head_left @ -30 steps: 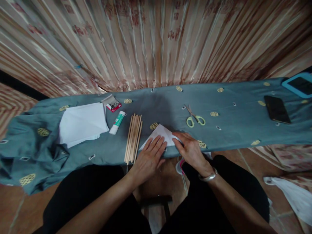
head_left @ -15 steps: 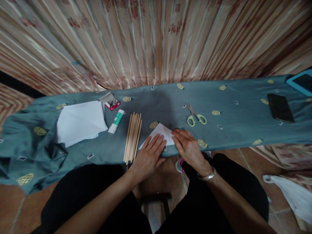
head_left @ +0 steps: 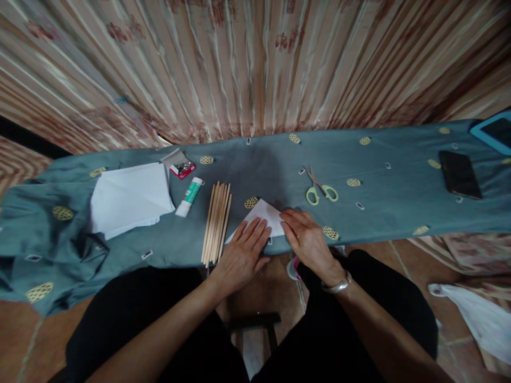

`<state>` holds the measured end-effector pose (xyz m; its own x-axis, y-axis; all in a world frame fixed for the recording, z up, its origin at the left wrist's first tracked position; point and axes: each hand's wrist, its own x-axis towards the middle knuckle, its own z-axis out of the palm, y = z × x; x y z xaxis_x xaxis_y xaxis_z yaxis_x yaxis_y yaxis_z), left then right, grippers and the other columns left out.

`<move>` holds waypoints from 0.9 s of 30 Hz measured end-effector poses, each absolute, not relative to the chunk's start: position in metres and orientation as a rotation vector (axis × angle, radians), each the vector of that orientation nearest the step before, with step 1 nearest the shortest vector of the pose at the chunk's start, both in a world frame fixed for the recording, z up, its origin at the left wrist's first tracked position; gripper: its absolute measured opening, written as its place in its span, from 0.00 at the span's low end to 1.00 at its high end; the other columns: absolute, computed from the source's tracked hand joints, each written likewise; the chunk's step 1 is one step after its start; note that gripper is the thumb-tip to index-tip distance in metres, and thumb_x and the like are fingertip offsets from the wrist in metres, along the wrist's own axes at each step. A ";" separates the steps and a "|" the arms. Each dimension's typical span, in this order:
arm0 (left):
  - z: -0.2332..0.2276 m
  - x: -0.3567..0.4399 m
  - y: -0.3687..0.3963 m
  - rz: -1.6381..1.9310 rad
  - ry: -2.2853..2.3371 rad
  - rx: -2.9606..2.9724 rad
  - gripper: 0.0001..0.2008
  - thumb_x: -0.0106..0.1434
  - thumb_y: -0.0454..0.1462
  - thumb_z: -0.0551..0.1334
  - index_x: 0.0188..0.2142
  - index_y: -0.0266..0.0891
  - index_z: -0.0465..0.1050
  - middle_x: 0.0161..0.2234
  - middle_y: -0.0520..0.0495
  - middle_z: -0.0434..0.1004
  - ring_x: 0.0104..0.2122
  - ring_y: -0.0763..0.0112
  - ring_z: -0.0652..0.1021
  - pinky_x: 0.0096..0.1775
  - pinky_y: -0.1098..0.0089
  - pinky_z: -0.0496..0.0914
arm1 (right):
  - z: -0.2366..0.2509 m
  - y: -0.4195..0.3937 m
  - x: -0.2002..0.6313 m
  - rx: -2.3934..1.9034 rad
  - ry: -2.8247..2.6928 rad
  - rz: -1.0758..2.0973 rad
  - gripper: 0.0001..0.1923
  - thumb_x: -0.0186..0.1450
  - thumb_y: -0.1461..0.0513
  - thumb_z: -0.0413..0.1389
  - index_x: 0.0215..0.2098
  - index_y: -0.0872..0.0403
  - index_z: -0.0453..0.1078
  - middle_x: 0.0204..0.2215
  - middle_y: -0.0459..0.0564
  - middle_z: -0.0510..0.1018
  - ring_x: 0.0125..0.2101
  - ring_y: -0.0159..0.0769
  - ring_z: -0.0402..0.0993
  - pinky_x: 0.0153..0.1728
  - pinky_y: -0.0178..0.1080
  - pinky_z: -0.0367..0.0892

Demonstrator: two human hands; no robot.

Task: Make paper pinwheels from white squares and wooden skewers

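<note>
A folded white paper [head_left: 264, 214] lies on the blue-grey patterned cloth [head_left: 383, 202] at the near edge of a narrow table. My left hand [head_left: 242, 256] rests flat on the paper's left part, fingers spread. My right hand [head_left: 306, 240] presses down on its right side with the fingers together. Neither hand grips anything. Much of the paper is hidden under the two hands.
A bundle of wooden sticks [head_left: 216, 221] lies just left of my left hand. Further left are a glue stick [head_left: 190, 196], a small box of pins [head_left: 182, 168] and a stack of white sheets [head_left: 130, 199]. Green scissors [head_left: 320, 190] lie behind my right hand, a dark phone [head_left: 459, 173] and blue tablet [head_left: 493, 131] at far right.
My right hand has slid slightly left along the paper's edge. My left hand stays flat on the paper. The camera has shifted a little.
</note>
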<state>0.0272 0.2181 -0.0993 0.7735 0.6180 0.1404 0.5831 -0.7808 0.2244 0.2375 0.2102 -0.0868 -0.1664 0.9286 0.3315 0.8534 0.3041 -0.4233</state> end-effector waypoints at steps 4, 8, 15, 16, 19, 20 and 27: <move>-0.104 0.027 0.217 0.311 0.958 2.821 0.33 0.69 0.47 0.55 0.66 0.33 0.50 0.67 0.35 0.56 0.68 0.54 0.54 0.65 0.50 0.54 | -0.088 0.209 0.236 -1.587 -2.097 0.152 0.18 0.73 0.62 0.44 0.51 0.56 0.73 0.48 0.57 0.78 0.45 0.46 0.73 0.52 0.50 0.68; -0.105 0.027 0.217 0.293 0.958 2.868 0.35 0.67 0.48 0.57 0.66 0.31 0.51 0.67 0.34 0.56 0.68 0.51 0.55 0.65 0.51 0.53 | -0.089 0.206 0.227 -1.693 -2.098 0.064 0.19 0.72 0.56 0.47 0.51 0.59 0.72 0.53 0.63 0.74 0.51 0.52 0.69 0.52 0.54 0.66; -0.099 0.030 0.217 0.174 0.987 2.873 0.35 0.67 0.47 0.58 0.65 0.29 0.53 0.68 0.33 0.54 0.68 0.50 0.55 0.66 0.53 0.52 | -0.098 0.201 0.216 -1.755 -2.085 0.086 0.24 0.72 0.55 0.46 0.60 0.62 0.64 0.62 0.68 0.64 0.59 0.54 0.61 0.57 0.55 0.60; -0.098 0.030 0.217 0.171 0.987 2.871 0.34 0.67 0.47 0.58 0.65 0.29 0.53 0.68 0.33 0.54 0.68 0.51 0.55 0.66 0.53 0.52 | -0.100 0.200 0.216 -1.761 -2.081 0.094 0.25 0.72 0.55 0.46 0.60 0.62 0.63 0.62 0.68 0.63 0.60 0.53 0.61 0.57 0.55 0.60; -0.100 0.024 0.214 0.195 0.990 2.876 0.34 0.67 0.45 0.58 0.66 0.28 0.53 0.67 0.32 0.54 0.68 0.51 0.55 0.66 0.54 0.53 | -0.104 0.198 0.216 -1.780 -2.066 0.099 0.24 0.72 0.56 0.45 0.61 0.61 0.62 0.63 0.68 0.62 0.61 0.53 0.60 0.58 0.54 0.59; -0.101 0.020 0.213 0.207 1.000 2.878 0.34 0.66 0.45 0.59 0.65 0.27 0.53 0.67 0.31 0.54 0.68 0.51 0.55 0.65 0.54 0.54 | -0.105 0.197 0.217 -1.786 -2.059 0.093 0.24 0.72 0.57 0.45 0.61 0.61 0.62 0.63 0.68 0.62 0.61 0.53 0.60 0.58 0.54 0.59; -0.099 -0.012 0.203 0.190 1.132 2.910 0.32 0.66 0.42 0.59 0.64 0.27 0.57 0.66 0.31 0.58 0.66 0.51 0.61 0.64 0.53 0.57 | -0.110 0.191 0.243 -1.839 -1.926 0.041 0.23 0.72 0.58 0.44 0.60 0.60 0.64 0.61 0.67 0.65 0.60 0.53 0.62 0.56 0.55 0.61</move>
<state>-0.0116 0.2026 -0.0990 0.7306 0.6742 0.1082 0.6726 -0.7379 0.0563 0.2429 0.1907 -0.1103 0.0121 0.9498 0.3128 0.9358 0.0995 -0.3383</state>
